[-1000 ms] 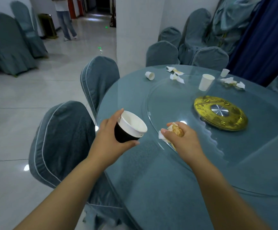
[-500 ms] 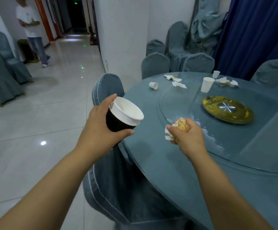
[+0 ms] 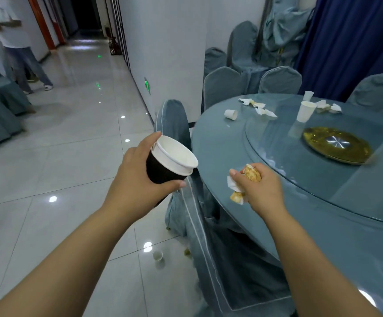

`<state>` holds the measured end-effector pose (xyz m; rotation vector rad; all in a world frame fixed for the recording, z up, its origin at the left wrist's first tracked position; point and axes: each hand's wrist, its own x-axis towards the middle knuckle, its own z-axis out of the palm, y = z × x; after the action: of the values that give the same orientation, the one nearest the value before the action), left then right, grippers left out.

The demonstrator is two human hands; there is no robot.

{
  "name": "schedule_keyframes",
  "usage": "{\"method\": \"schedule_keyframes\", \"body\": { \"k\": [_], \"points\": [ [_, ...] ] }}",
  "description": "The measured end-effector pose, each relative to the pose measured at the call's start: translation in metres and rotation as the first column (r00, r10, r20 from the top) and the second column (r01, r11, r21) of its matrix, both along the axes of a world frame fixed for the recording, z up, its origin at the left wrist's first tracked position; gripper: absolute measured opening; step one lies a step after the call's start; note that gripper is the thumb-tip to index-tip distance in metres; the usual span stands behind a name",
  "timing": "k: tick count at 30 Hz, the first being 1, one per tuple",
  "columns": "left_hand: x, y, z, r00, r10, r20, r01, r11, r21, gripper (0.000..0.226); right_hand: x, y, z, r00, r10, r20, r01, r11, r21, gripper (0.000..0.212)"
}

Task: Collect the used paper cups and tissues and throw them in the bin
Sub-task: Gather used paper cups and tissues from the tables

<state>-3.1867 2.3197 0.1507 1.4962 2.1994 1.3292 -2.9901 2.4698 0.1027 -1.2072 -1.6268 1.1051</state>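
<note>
Left hand (image 3: 135, 179) grips a tilted black cup (image 3: 163, 165); right hand (image 3: 260, 191) clutches crumpled tissue (image 3: 251, 173); the cup perhaps holds dregs that tilting could spill.

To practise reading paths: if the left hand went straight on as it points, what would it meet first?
Probably the back of the covered chair, just beyond the left hand and its black cup; depth is unclear.

We find a banquet hall: round blue-clothed table (image 3: 243, 143) with glass turntable (image 3: 277, 143), fabric-covered chairs (image 3: 277, 80), upper right.
</note>
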Motion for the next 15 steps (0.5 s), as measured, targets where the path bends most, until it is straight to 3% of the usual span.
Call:
{"method": "schedule_keyframes", "body": {
  "k": [7,15],
  "points": [
    [-0.107,0.058,-0.018,0.999,-0.039,-0.007,0.039,0.999,-0.031,0.096,-0.104,0.050,-0.016,0.998,-0.060,-0.014,0.059,0.995,-0.076,0.018],
    [-0.225,0.146,-0.020,0.987,-0.158,0.000,0.158,0.987,0.021,0.086,-0.210,0.111,0.000,0.990,-0.129,-0.054,0.119,0.980,-0.158,0.024]
  ]
}}
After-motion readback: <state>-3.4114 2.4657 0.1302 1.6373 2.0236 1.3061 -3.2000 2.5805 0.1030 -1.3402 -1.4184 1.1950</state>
